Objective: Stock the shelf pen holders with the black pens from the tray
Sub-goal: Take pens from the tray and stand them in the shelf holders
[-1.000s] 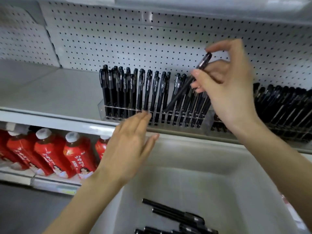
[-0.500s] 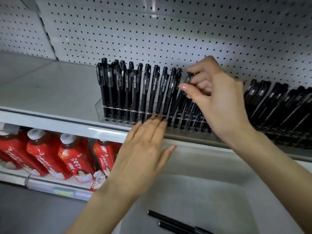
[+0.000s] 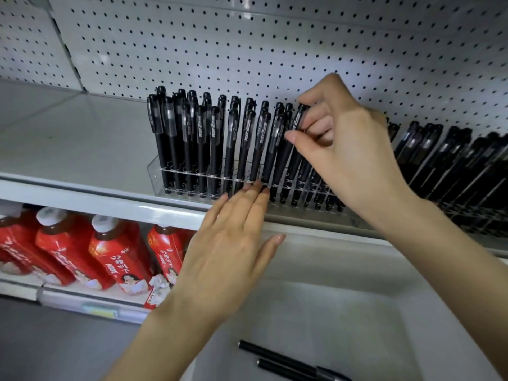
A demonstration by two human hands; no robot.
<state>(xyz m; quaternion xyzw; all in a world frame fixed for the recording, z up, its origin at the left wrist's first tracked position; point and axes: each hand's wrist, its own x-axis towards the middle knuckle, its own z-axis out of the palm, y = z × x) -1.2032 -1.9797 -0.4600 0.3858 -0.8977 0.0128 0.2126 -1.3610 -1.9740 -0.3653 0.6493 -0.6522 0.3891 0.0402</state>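
Head | right grip [image 3: 349, 149] pinches pen [image 3: 298, 118], tip hidden | left grip [image 3: 233, 243] spread, touching holder [image 3: 155, 171]

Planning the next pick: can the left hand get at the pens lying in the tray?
Probably yes: the left hand is flat and empty, and the pens lie uncovered in the tray below it.

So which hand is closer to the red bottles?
Left. The left hand touches the clear pen holder with its fingertips, just above and right of the red bottles. The right hand is higher and farther right, pinching a black pen in the holder.
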